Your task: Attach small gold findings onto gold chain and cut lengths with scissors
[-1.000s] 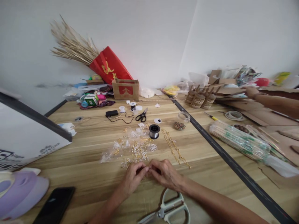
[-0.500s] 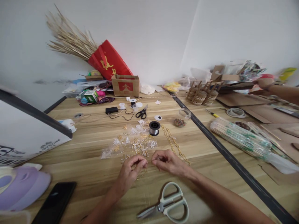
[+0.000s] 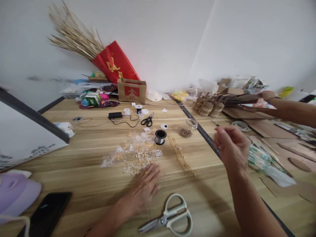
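Observation:
My left hand [image 3: 145, 186] lies palm down on the table, fingers stretched, at the front edge of the small gold and clear beads [image 3: 142, 156]. My right hand [image 3: 232, 148] is raised at the right above the dark strip, thumb and forefinger pinched together; whatever they pinch is too fine to make out. Between the two hands lies a gold chain [image 3: 181, 154]. A black spool of wire [image 3: 160, 136] stands behind the beads. Scissors with pale handles [image 3: 170, 215] rest nearest me, with faint thin strands beside their blades.
Another person's hand [image 3: 269, 95] reaches over cardboard at the back right. A round jar of beads [image 3: 186, 132], black scissors [image 3: 147, 120] and a black adapter [image 3: 115, 115] sit farther back. A phone [image 3: 46, 214] lies front left; bagged sticks [image 3: 261, 156] lie right.
My hands have parted. The right swung up and far to the right, still pinched; the left flattened onto the table. The other person's arm reaches farther into view, and the whole view shifted slightly.

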`<state>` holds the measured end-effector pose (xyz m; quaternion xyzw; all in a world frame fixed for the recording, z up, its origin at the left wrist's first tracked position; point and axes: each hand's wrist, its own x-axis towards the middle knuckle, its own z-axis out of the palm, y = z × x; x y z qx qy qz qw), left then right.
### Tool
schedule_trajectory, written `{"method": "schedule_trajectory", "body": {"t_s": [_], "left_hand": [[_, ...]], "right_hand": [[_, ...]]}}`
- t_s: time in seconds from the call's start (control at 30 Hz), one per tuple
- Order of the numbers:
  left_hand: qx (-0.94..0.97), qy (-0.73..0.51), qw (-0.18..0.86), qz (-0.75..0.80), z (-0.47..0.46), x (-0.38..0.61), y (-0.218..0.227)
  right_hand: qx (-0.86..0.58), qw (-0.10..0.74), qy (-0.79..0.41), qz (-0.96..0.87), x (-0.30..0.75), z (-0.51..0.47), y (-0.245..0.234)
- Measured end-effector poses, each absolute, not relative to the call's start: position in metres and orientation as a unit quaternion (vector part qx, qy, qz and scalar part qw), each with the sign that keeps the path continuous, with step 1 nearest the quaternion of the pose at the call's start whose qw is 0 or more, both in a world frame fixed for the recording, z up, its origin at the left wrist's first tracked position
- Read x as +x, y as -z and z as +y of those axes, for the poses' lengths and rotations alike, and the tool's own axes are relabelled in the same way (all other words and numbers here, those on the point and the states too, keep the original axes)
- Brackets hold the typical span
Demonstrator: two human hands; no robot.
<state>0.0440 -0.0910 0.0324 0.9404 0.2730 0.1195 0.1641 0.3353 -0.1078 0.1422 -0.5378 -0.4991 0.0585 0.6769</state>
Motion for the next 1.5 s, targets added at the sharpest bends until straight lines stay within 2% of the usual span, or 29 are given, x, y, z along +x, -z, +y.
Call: {"method": "schedule_trajectory", "body": {"t_s": [0.07, 0.13, 0.2, 0.23, 0.3, 0.4, 0.47, 0.63, 0.83, 1.1, 1.5], "left_hand": [[0.952, -0.090, 0.131, 0.260, -0.095, 0.047, -0.028], [0.958, -0.080, 0.107, 0.253, -0.097, 0.048, -0.022], [0.961, -0.092, 0.083, 0.246, -0.097, 0.047, -0.015], [0.961, -0.098, 0.072, 0.247, -0.097, 0.046, -0.013], [0.962, -0.103, 0.054, 0.249, -0.097, 0.045, -0.010], [0.960, -0.096, 0.039, 0.258, -0.096, 0.043, -0.009], [0.959, -0.098, 0.033, 0.264, -0.094, 0.042, -0.008], [0.947, -0.117, 0.023, 0.297, -0.091, 0.041, -0.005], [0.950, -0.119, 0.041, 0.287, -0.094, 0.049, -0.009], [0.966, -0.091, 0.072, 0.233, -0.092, 0.053, -0.010], [0.950, -0.099, 0.011, 0.296, -0.094, 0.052, -0.011]], "right_hand": [[-0.578, 0.617, 0.019, -0.534, 0.341, -0.111, -0.145], [-0.611, 0.497, 0.054, -0.614, 0.339, -0.113, -0.144], [-0.610, 0.374, 0.015, -0.699, 0.329, -0.110, -0.135], [-0.604, 0.339, -0.012, -0.721, 0.319, -0.108, -0.127], [-0.575, 0.288, -0.086, -0.761, 0.296, -0.103, -0.106], [-0.536, 0.258, -0.163, -0.787, 0.259, -0.098, -0.071], [-0.543, 0.279, -0.196, -0.767, 0.244, -0.096, -0.050], [-0.573, 0.423, -0.336, -0.616, 0.237, -0.089, -0.020], [-0.583, 0.485, -0.348, -0.551, 0.235, -0.086, -0.012], [-0.564, 0.487, -0.376, -0.550, 0.231, -0.089, -0.008], [-0.539, 0.471, -0.355, -0.601, 0.231, -0.089, -0.011]]}}
